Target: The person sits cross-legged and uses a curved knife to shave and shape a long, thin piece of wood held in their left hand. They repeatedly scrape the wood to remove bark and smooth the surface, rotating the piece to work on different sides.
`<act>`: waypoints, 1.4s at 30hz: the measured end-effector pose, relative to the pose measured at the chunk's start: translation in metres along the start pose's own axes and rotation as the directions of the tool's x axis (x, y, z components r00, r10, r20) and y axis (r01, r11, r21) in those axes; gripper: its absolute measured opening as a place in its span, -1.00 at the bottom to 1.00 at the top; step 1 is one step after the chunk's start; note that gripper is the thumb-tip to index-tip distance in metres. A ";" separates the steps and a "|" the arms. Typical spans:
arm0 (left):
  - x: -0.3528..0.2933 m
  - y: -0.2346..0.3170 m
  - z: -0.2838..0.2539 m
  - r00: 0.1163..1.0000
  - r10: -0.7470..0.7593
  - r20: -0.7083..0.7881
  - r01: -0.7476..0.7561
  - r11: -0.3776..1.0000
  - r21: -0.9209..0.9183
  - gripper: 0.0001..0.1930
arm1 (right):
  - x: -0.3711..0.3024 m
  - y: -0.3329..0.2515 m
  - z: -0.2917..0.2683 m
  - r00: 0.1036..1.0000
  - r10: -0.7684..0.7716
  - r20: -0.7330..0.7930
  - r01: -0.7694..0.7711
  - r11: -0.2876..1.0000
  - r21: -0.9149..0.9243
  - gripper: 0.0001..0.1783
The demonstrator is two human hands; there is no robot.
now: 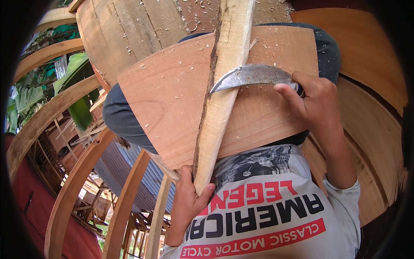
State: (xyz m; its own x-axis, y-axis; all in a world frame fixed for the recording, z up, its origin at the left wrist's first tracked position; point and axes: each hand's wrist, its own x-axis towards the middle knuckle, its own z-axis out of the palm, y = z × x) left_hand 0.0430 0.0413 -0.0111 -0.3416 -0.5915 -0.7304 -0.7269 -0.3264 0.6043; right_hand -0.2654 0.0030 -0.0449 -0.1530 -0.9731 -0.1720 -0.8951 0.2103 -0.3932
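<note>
A long pale strip of wood (pixel 225 69), with dark bark along its left edge, runs from the far side down toward my body. My left hand (pixel 189 200) is closed around its near end. In my right hand (pixel 314 97) is a curved machete (pixel 254 76) with a worn grey blade, my thumb resting along its base. The blade lies across the strip near its middle, its tip by the bark edge. Under the strip, a flat reddish wooden board (pixel 168 103) rests over my lap, dotted with small shavings.
Plank flooring (pixel 129 30) scattered with wood shavings lies beyond the board. Upright wooden rails (pixel 125 203) stand on the left, with corrugated metal sheets (pixel 129 172) and green leaves (pixel 77 73) outside them. Curved wooden panels (pixel 366 142) are close on the right.
</note>
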 end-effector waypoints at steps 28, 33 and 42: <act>-0.003 0.000 0.006 1.000 -0.001 -0.031 -0.002 0.995 -0.099 -0.59 | -0.011 -0.011 0.003 0.989 -0.146 0.039 0.146 0.989 -0.016 -0.40; -0.001 0.003 0.006 0.999 -0.018 -0.041 0.018 1.000 -0.020 -0.59 | -0.001 0.003 0.007 0.990 -0.136 -0.037 0.134 0.989 -0.063 -0.39; -0.011 -0.015 0.009 1.000 0.016 -0.018 -0.016 0.999 -0.037 -0.59 | 0.014 0.050 -0.030 0.937 0.327 -0.119 -0.314 0.942 0.118 -0.43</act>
State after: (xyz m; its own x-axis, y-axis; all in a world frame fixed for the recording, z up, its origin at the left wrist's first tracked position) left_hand 0.0525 0.0591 -0.0151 -0.3420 -0.6097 -0.7150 -0.6987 -0.3438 0.6274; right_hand -0.3248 -0.0032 -0.0400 -0.4861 -0.8546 -0.1828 -0.7459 0.5147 -0.4227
